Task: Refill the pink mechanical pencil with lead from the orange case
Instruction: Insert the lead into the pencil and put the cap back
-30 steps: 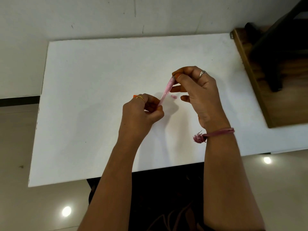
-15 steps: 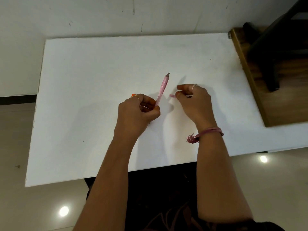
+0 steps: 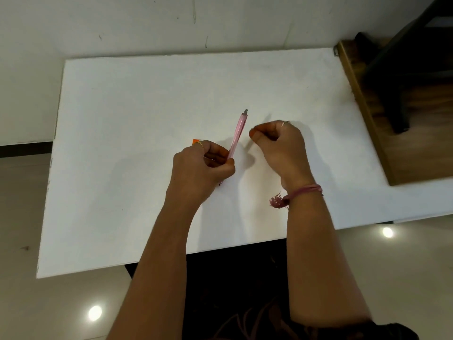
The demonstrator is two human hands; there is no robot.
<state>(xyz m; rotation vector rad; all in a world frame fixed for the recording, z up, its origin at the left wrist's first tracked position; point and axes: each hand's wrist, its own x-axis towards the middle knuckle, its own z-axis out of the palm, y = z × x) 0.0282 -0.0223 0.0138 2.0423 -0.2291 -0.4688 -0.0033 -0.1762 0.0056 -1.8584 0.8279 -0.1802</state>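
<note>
I see much free white tabletop (image 3: 127, 133) around both hands. My left hand (image 3: 201, 168) pinches the pencil (image 3: 237, 133); my right hand (image 3: 279, 143) is curled closed, contents hidden.

Your two forearms are bare from the bottom of the frame up to the hands, with no sleeves showing on either one. On your left hand (image 3: 198, 168) you wear a thin gold-coloured ring (image 3: 199, 144) on one finger. Your right hand (image 3: 282, 148) carries a slim silver-coloured ring (image 3: 284, 123), also on one finger. Around your right wrist sits a pink thread bracelet (image 3: 304, 191) of several thin strands wound together, ending in a frayed pink tassel (image 3: 277, 201) that hangs off the inner side of the wrist. At the very bottom, under your arms, a dark garment (image 3: 245, 322) with faint pinkish line patterning shows; its shape is unclear.
</note>
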